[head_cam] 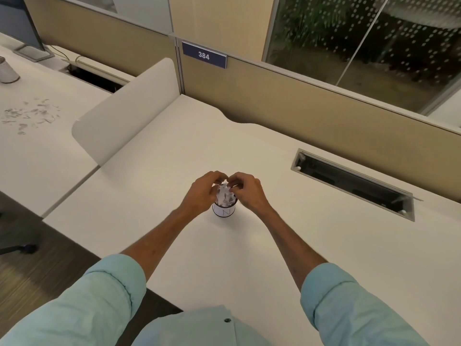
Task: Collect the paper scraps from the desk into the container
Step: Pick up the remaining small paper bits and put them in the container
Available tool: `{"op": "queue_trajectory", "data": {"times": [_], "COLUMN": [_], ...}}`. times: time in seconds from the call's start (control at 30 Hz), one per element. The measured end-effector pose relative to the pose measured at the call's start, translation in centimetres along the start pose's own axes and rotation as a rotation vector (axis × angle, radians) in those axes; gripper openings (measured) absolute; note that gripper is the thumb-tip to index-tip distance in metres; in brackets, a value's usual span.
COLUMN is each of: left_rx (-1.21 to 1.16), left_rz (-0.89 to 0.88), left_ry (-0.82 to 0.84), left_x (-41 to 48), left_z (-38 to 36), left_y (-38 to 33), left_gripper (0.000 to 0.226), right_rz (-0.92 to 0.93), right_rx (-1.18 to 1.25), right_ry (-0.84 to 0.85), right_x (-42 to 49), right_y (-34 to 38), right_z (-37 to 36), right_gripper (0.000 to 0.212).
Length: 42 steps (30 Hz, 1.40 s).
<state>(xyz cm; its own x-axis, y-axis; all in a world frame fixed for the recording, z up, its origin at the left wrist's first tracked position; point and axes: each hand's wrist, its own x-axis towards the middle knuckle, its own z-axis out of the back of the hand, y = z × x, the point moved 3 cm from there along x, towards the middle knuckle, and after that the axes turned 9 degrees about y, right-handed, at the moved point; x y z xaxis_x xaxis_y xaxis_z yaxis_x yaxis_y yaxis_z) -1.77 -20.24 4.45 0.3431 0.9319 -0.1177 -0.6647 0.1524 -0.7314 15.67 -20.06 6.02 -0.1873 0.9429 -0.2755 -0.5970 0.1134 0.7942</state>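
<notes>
Head view, one item in hand: container, a small white cylinder, upright on the desk at centre frame. Contents: paper scraps, heaped above the rim. Left hand and right hand meet over the mouth, fingers curled, tips pinching the top of the heap from either side; neither hand grips the container's wall. Also present: loose scraps scattered on the neighbouring desk at upper left, near a second cup, and a cable slot at right. Hazards, as judged: the overfull heap may shed pieces onto the desk when the fingers lift, and off-centre pressing may tip the unsteadied container. The far scatter looks uncollected.
</notes>
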Motion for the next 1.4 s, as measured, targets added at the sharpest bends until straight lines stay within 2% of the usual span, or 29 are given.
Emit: {"op": "queue_trajectory", "data": {"times": [0.13, 0.23, 0.33, 0.5, 0.73, 0.9, 1.0, 1.17, 1.3, 1.4], "left_rx": [0.047, 0.057, 0.07, 0.161, 0.301, 0.372, 0.409, 0.324, 0.312, 0.391], "left_rz": [0.06, 0.074, 0.074, 0.102, 0.064, 0.031, 0.01, -0.014, -0.024, -0.089], "left_ry": [-0.023, -0.024, -0.017, -0.039, -0.028, 0.014, 0.046, -0.074, -0.156, -0.061], "left_x": [0.1, -0.2, -0.4, -0.3, -0.7, -0.9, -1.0, -1.3, -1.6, -1.9], "left_z": [-0.3, -0.8, -1.3, -1.4, -1.2, -1.4, -1.6, -0.5, 0.3, -0.3], "left_y": [0.3, 0.3, 0.2, 0.0, 0.2, 0.7, 0.6, 0.5, 0.9, 1.0], "left_gripper": [0.038, 0.046, 0.05, 0.04, 0.033, 0.033, 0.037, 0.037, 0.04, 0.038], "right_rz": [-0.001, 0.008, 0.01, 0.034, 0.001, -0.026, 0.016, 0.064, 0.068, 0.092], "right_rx": [-0.081, -0.187, -0.2, -0.18, -0.092, -0.216, -0.272, -0.225, -0.272, -0.423], "right_ry": [0.026, 0.03, 0.003, -0.015, -0.225, -0.08, -0.089, -0.197, -0.29, -0.222], "right_x": [-0.4, -0.6, -0.7, -0.8, -2.8, -3.9, -3.7, -3.1, -3.3, -4.0], "right_y": [0.1, 0.2, 0.2, -0.2, -2.8, -3.9, -3.6, -2.5, -2.7, -3.1], "right_z": [-0.4, -0.6, -0.4, 0.1, 0.7, -0.7, -1.3, -1.0, -0.6, -1.4], "right_gripper": [0.037, 0.033, 0.031, 0.03, 0.024, 0.025, 0.011, 0.008, 0.011, 0.025]}}
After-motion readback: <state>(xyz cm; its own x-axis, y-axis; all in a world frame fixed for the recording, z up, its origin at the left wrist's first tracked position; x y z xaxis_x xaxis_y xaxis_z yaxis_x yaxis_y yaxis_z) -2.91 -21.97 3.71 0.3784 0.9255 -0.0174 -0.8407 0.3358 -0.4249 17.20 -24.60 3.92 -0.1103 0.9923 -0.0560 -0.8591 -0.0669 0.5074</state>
